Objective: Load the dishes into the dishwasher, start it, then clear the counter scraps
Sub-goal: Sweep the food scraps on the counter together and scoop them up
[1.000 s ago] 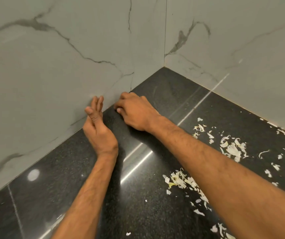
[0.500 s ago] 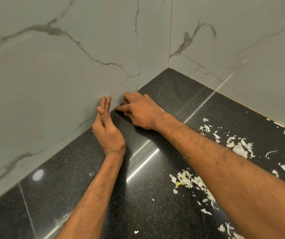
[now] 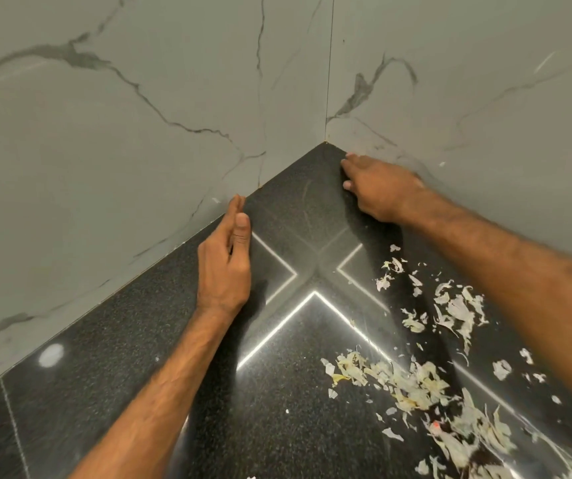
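Head view: black counter (image 3: 112,371), marble walls (image 3: 105,140)

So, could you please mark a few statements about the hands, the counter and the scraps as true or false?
1. The left hand stands on its edge on the black counter, fingers straight, beside the left wall. True.
2. The right hand lies on the vegetable scraps. False: it sits near the corner, apart from them.
3. The vegetable scraps lie on the right side of the counter. True.
4. The two hands touch each other. False: bare counter separates them.
5. The counter is white marble. False: it is black and speckled.
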A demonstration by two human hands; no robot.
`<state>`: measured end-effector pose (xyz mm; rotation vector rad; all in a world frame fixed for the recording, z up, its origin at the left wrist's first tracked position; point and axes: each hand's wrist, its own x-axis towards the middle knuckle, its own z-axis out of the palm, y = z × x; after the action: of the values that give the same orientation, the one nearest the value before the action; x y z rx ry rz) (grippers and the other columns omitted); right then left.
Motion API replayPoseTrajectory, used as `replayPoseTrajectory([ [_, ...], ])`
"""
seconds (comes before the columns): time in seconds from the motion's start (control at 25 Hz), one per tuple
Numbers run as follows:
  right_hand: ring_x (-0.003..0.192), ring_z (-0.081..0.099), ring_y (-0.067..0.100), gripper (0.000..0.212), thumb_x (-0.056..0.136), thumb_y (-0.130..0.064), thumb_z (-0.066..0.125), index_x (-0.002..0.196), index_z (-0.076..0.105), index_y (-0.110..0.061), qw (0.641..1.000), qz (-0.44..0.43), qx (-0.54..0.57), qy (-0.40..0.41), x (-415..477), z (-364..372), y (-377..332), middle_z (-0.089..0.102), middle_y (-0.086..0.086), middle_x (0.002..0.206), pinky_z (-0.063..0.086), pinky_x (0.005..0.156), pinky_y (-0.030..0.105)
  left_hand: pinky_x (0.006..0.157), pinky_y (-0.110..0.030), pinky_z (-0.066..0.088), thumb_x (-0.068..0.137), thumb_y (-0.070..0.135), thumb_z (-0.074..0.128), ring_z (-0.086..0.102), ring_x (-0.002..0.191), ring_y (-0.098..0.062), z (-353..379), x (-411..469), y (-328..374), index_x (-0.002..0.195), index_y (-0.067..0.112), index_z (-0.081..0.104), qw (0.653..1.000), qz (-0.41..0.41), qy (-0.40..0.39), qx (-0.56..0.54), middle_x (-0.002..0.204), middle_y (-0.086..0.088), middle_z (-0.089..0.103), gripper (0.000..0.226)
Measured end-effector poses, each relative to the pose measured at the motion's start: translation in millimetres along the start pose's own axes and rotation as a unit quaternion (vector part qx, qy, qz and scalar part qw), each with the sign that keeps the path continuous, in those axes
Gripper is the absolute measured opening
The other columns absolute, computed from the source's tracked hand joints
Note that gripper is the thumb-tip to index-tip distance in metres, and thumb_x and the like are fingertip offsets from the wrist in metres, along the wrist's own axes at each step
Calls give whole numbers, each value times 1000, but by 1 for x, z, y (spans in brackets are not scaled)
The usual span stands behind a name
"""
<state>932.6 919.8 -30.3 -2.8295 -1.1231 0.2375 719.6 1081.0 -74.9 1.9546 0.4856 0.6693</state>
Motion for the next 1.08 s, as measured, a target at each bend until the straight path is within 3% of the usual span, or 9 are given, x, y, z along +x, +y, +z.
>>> replayPoseTrajectory([
  [0.08,150,19,29,58,107,-34,32,155,19,-4,1000,18,-3,-19,-6,12,-6,16,14,163,22,122,41,110,-30,43,89,80,22,55,124,-2,-2,0,0,149,16,42,1000,2,-10,5,137,14,58,90],
  [0.16,146,32,22,52,106,-35,39,152,35,-11,984,-1,178,13,-28,17,-2,33,9,159,28,118,36,114,-37,39,90,79,23,49,133,-5,-2,-1,0,149,15,42,1000,3,-18,-4,146,6,51,89],
  [0.28,127,54,5,35,103,-32,48,135,59,-24,882,-5,465,76,-56,10,18,60,-8,137,38,111,29,114,-41,40,89,79,23,48,134,-7,-2,-1,2,147,15,43,1000,6,-26,-12,146,3,51,88],
  [0.36,137,40,4,41,105,-34,42,145,49,-28,920,-8,381,89,-47,6,35,47,-9,149,26,115,26,114,-40,40,89,79,22,49,134,-7,-2,-3,3,147,15,43,999,8,-31,-8,146,3,51,89],
  [0.52,151,4,7,54,108,-40,22,158,13,-23,985,-90,140,-38,-9,15,31,8,-7,166,1,120,25,112,-39,42,90,76,25,51,131,-5,-3,-1,1,147,12,44,999,5,-29,-28,145,2,52,87],
  [0.68,151,-2,3,53,107,-41,12,157,13,-23,964,-194,160,-82,-30,22,20,5,-10,165,-4,124,31,115,-39,39,94,69,24,48,134,-5,-5,-2,5,148,17,40,998,4,-64,6,148,3,48,76],
  [0.84,150,-3,-2,63,99,-53,6,156,15,-27,942,-272,163,-109,-115,32,16,6,-15,164,-3,123,32,117,-45,33,92,74,14,40,141,-13,2,-22,33,154,20,28,948,102,-250,167,156,0,37,84],
  [0.96,150,13,1,61,100,-61,10,151,33,-36,905,-258,290,-174,-175,37,24,20,-18,161,7,123,36,116,-42,35,94,72,13,39,141,-8,22,-77,47,157,27,22,918,146,-358,92,157,9,36,77],
  [1.08,149,21,4,65,98,-66,14,149,40,-35,900,-183,378,-117,-181,23,57,26,-19,159,17,123,28,117,-45,30,93,74,15,34,144,-5,26,-100,50,156,35,20,937,74,-339,-35,160,16,27,74],
])
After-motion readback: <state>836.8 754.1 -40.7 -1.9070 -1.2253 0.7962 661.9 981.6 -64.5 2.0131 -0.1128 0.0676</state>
